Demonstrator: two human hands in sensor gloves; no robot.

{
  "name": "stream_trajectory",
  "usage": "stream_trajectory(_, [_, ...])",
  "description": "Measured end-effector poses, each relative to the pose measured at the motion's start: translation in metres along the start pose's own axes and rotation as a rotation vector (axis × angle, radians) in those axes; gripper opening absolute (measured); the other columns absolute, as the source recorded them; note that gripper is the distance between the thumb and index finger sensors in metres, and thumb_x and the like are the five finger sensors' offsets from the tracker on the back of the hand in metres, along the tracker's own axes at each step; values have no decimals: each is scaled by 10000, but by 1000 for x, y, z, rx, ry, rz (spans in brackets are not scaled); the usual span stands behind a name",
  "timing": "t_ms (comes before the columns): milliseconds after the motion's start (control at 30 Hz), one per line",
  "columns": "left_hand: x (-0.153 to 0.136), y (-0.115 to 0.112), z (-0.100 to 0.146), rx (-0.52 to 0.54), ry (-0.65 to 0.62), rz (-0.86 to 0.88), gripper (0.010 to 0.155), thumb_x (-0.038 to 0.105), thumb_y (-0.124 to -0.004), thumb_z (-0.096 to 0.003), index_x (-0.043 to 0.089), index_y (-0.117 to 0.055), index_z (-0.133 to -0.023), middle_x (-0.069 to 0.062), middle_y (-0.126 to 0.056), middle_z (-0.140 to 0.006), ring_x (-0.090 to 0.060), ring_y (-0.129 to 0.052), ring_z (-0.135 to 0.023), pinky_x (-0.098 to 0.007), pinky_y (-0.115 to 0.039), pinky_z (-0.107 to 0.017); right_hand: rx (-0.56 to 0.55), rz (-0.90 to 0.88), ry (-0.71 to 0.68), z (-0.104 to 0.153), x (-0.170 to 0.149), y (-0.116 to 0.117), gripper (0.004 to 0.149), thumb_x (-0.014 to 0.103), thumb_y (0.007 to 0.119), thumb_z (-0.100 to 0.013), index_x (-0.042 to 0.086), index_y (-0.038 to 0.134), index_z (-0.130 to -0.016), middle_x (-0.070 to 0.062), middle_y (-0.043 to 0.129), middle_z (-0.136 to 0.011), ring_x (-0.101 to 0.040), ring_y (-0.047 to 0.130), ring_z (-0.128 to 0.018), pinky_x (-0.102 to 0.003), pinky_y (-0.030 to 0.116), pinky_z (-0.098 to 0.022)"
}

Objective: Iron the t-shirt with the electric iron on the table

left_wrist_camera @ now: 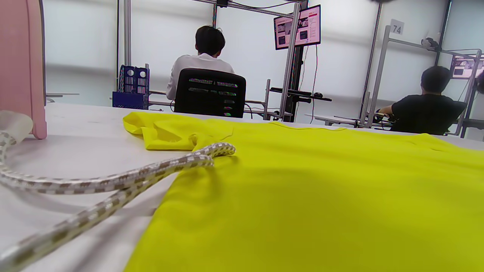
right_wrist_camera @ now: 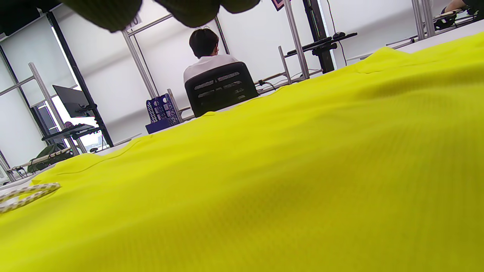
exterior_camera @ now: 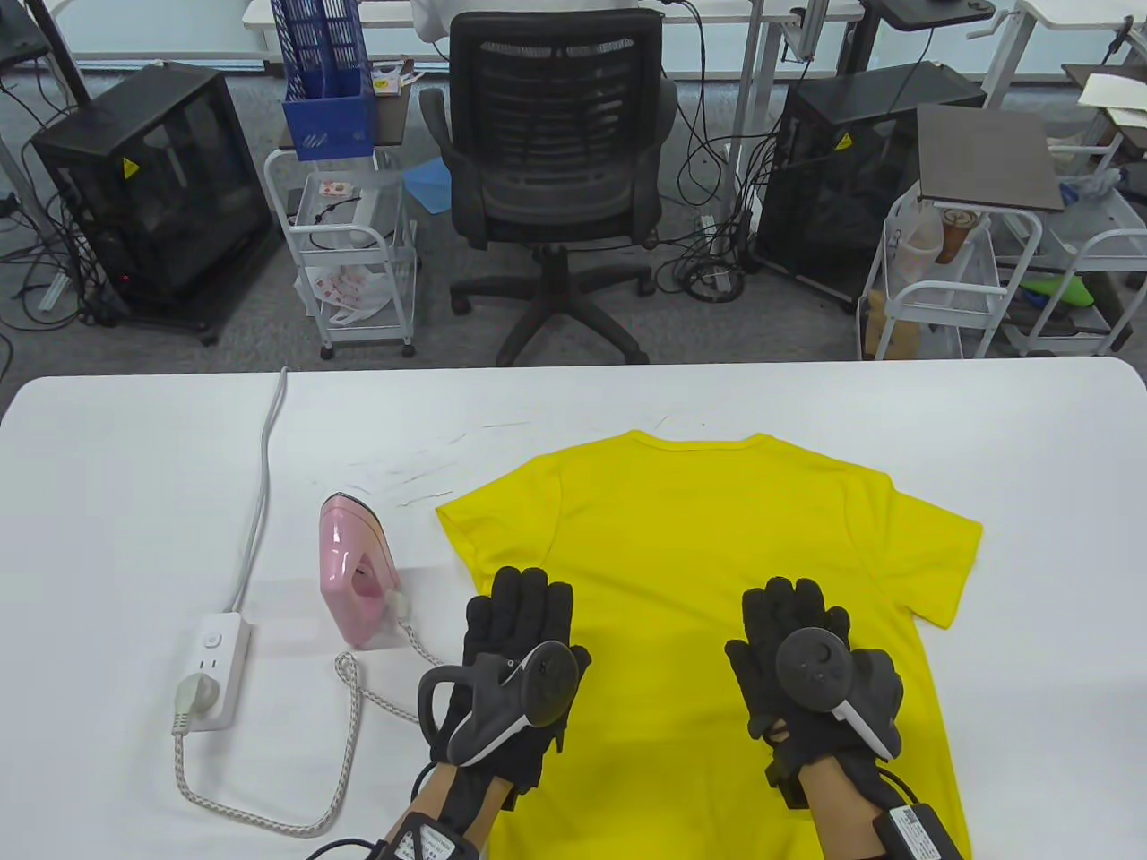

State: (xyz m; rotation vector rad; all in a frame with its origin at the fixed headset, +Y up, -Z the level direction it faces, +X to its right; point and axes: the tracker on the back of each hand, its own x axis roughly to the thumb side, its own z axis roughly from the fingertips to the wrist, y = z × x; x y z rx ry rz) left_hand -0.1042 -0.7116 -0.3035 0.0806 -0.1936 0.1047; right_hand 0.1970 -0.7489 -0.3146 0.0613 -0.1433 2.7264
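Beyond the table's far edge, a black mesh office chair (exterior_camera: 556,134) is sitting square in the middle, a blue file rack (exterior_camera: 324,81) is standing on a white wire trolley (exterior_camera: 358,260) to its left, and 2 black cabinets (exterior_camera: 152,188) are flanking the scene, cables trailing across the grey carpet. A person in white (left_wrist_camera: 200,60) is sitting facing away.

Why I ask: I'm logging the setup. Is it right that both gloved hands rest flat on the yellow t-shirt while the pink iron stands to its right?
Not quite: the table view shows the pink iron standing left of the yellow t-shirt. Left hand and right hand do rest flat on it.
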Motion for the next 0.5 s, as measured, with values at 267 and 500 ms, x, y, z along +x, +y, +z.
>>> stream_trajectory(267, [3, -1, 0, -11, -7, -9, 682, 569, -551, -461, 330, -343, -1065, 47, -285, -1157, -236, -187, -1118, -487, -272, -774, -22, -21, 1, 1, -3, -6, 616, 542, 642, -462, 287, 491, -1002, -36, 389, -1100, -272, 210, -999, -527, 227, -690])
stream_trajectory(500, [5, -2, 2, -14, -16, -23, 682, 569, -550, -461, 328, -344, -1065, 45, -289, -1156, -239, -192, -1118, -488, -278, -772, -4, -20, 4, -1, -3, -4, 616, 543, 639, -464, 287, 490, -1003, -38, 388, -1101, -273, 210, -999, -527, 227, -690])
